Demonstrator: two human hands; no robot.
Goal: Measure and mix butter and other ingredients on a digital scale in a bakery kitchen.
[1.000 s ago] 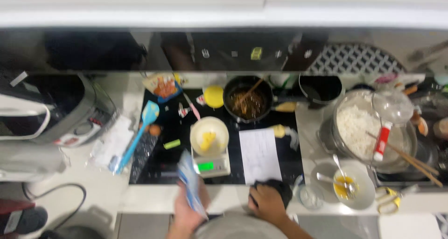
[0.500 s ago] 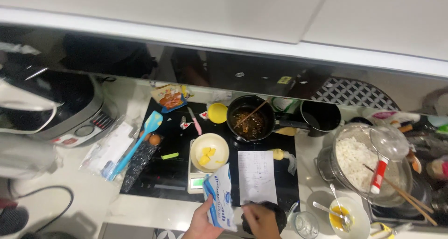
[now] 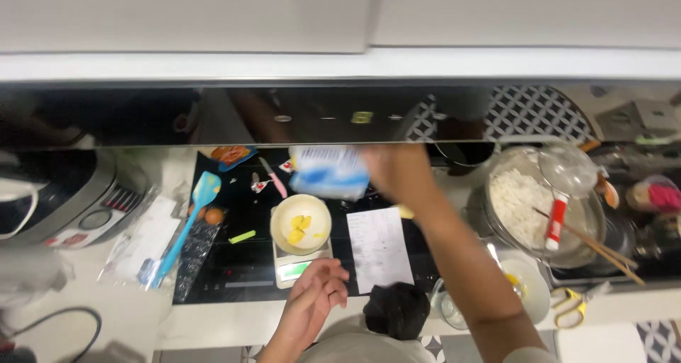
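My right hand [image 3: 399, 175] reaches far forward over the black cooktop [image 3: 234, 264], shut on a blurred blue and white packet [image 3: 330, 171] held in the air above the back of the hob. My left hand [image 3: 312, 300] rests open near the front edge, its fingers touching the small kitchen scale [image 3: 294, 269]. A cream bowl [image 3: 301, 225] with yellow pieces stands on that scale. A white paper sheet [image 3: 379, 249] lies to the right of the scale, under my right forearm.
A black cloth [image 3: 397, 310] lies at the front edge. A blue spatula [image 3: 191, 218] lies left; a rice cooker [image 3: 64, 200] is far left. At right stand a large pot [image 3: 525, 207] of white food, a small bowl [image 3: 528, 292] and yellow scissors [image 3: 571, 303].
The packet was low by the front edge in my left hand; now my right hand holds it far forward. My left hand has dropped to the scale. The camera view shifted.
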